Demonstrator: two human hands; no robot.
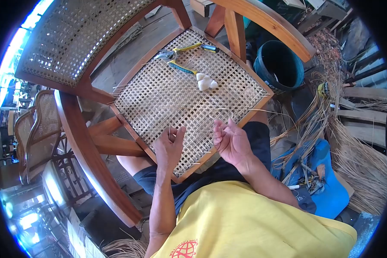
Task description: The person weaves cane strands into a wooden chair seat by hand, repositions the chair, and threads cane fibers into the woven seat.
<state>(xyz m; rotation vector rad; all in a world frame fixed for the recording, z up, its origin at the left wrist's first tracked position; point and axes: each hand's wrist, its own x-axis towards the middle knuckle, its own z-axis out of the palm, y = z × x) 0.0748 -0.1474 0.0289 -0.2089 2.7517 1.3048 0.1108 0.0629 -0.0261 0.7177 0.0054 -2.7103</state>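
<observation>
A wooden armchair seat with a woven cane panel (pixel 159 99) lies before me, its corner at my lap. Low on the panel's left side, my left hand (pixel 169 146) has its thumb and fingers closed at the weave; what lies between them is too small to make out. My right hand (pixel 233 144) is turned palm up over the lower right part, fingers curled in a pinch on a thin cane strand (pixel 212 115). Farther up the panel lie yellow-and-teal handled pruning shears (pixel 175 55), opened wide. A crumpled white wad (pixel 206 81) sits beside one handle.
The chair's curved arms (pixel 75 150) rise on both sides, with a cane backrest (pixel 84 32) at upper left. A dark teal bucket (pixel 279 64) stands right of the seat. Loose cane strands (pixel 357 167) pile up at right, near a blue plastic item (pixel 331 189). Other cane chairs (pixel 43 124) stand left.
</observation>
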